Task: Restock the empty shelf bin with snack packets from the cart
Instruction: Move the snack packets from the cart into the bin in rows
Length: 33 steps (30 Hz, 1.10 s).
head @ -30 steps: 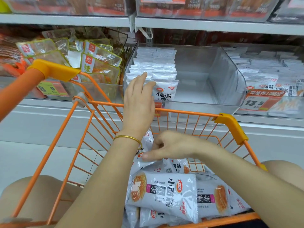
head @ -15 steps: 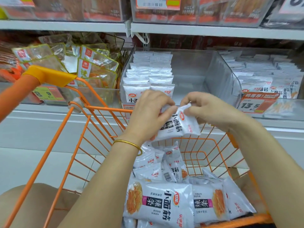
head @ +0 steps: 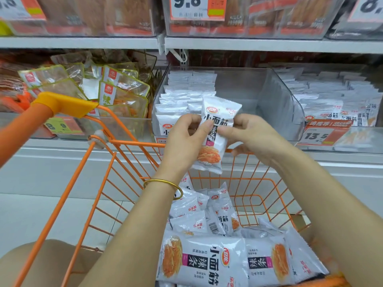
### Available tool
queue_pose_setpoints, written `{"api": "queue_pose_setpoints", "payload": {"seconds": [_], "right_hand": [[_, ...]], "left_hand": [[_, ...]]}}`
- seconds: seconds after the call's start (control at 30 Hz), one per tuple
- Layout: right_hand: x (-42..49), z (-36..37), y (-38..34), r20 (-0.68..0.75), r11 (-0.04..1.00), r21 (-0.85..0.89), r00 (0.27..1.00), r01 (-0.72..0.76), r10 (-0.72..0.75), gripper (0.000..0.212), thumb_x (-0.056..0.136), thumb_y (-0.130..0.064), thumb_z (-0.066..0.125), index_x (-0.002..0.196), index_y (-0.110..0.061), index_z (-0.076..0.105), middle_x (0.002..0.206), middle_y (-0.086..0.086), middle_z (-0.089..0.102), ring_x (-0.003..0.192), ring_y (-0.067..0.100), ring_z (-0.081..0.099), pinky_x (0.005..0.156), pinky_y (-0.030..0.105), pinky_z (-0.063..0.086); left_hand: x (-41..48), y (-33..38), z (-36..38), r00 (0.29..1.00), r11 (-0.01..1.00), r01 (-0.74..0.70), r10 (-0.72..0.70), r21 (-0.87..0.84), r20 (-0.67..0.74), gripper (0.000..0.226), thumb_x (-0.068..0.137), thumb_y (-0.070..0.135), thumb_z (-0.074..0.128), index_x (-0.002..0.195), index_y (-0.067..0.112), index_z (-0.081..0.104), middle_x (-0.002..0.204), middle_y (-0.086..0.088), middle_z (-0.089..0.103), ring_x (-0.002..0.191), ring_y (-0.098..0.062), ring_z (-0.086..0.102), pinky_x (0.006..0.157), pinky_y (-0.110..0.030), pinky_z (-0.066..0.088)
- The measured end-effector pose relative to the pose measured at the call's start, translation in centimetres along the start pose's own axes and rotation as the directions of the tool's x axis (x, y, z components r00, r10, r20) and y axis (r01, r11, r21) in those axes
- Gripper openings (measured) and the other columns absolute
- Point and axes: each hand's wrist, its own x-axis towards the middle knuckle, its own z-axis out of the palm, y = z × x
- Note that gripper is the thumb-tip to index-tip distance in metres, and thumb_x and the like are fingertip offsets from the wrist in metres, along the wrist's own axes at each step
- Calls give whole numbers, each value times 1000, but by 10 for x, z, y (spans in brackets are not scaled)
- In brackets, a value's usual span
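Observation:
A white snack packet (head: 215, 139) with an orange food picture is held upright above the far rim of the orange cart (head: 124, 154). My left hand (head: 184, 141) pinches its left edge and my right hand (head: 250, 135) pinches its right edge. Behind it the clear shelf bin (head: 275, 102) holds a row of the same packets (head: 180, 96) on its left side, while its right side is bare. More small packets (head: 199, 214) and large bags (head: 209, 262) lie in the cart below my arms.
To the left a bin of clear yellow-trimmed pouches (head: 116, 90) sits behind the cart's yellow handle corner (head: 64, 104). A filled bin of white packets (head: 335, 100) with an orange price tag (head: 323, 131) lies to the right. An upper shelf (head: 248, 43) overhangs.
Both hands have raised the packet from just above the cart and turned it upright in front of the bin. A second ago my left hand was at the bin and my right hand in the cart.

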Motion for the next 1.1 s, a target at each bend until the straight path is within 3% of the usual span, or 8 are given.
{"api": "queue_pose_setpoints", "payload": {"seconds": [0.07, 0.13, 0.23, 0.43, 0.57, 0.8, 1.0, 1.1], "right_hand": [[7, -5, -10, -139, 995, 66, 988, 74, -64, 4, 90, -14, 62, 94, -16, 63, 77, -5, 70, 60, 9, 63, 46, 21, 50], [16, -12, -21, -260, 973, 152, 957, 173, -129, 6, 92, -13, 60, 90, -19, 61, 72, -9, 70, 57, 7, 64, 47, 21, 52], [29, -11, -25, -303, 957, 125, 928, 263, -216, 11, 92, -10, 58, 98, -19, 58, 87, -5, 70, 63, 3, 67, 51, 22, 54], [37, 13, 7, -285, 955, -259, 934, 142, -216, 20, 83, -7, 68, 100, -16, 62, 80, -6, 64, 73, 17, 67, 61, 30, 60], [49, 22, 15, -287, 811, -586, 934, 2, -210, 20, 78, -26, 74, 93, -14, 68, 83, 0, 71, 78, 21, 68, 74, 42, 56], [61, 20, 2, -141, 759, -627, 984, -175, 110, 17, 79, -27, 75, 70, -15, 67, 69, 4, 73, 66, 14, 72, 77, 39, 59], [58, 12, -5, -29, 825, -519, 969, -223, 244, 19, 82, -23, 72, 92, -7, 70, 83, 8, 74, 76, 15, 72, 79, 34, 58], [48, 3, -11, -146, 753, -642, 987, -140, 59, 21, 80, -22, 73, 88, -3, 70, 91, 12, 73, 79, 18, 67, 77, 32, 54]], "left_hand": [[4, -8, -4, 990, 977, -98, 115, 190, -83, 23, 90, 32, 57, 107, 18, 62, 109, -2, 61, 105, -20, 55, 93, -34, 44], [5, -13, -9, 957, 864, -156, 252, 478, -144, 26, 91, 27, 56, 114, 17, 61, 117, -1, 54, 115, -19, 42, 96, -21, 27], [2, -19, -14, 943, 747, -157, 307, 647, -126, 28, 88, 18, 58, 115, 14, 62, 122, -5, 50, 116, -25, 39, 98, -30, 30], [2, -25, -13, 948, 720, -167, 306, 674, -92, 30, 85, 10, 61, 115, 11, 61, 122, -9, 46, 115, -28, 39, 98, -37, 37], [2, -28, -12, 950, 723, -159, 297, 672, -95, 32, 84, 9, 61, 116, 11, 60, 117, -10, 45, 111, -27, 41, 97, -35, 37], [1, -27, -12, 953, 698, -165, 296, 697, -71, 34, 84, 11, 63, 118, 13, 59, 114, -8, 45, 109, -23, 41, 95, -31, 38], [1, -29, -13, 954, 705, -177, 294, 687, -56, 31, 84, 10, 62, 115, 13, 61, 112, -8, 46, 109, -24, 43, 95, -34, 39], [1, -28, -14, 951, 721, -176, 299, 670, -72, 29, 85, 7, 59, 113, 13, 62, 110, -7, 46, 108, -23, 44, 93, -30, 37]]}}
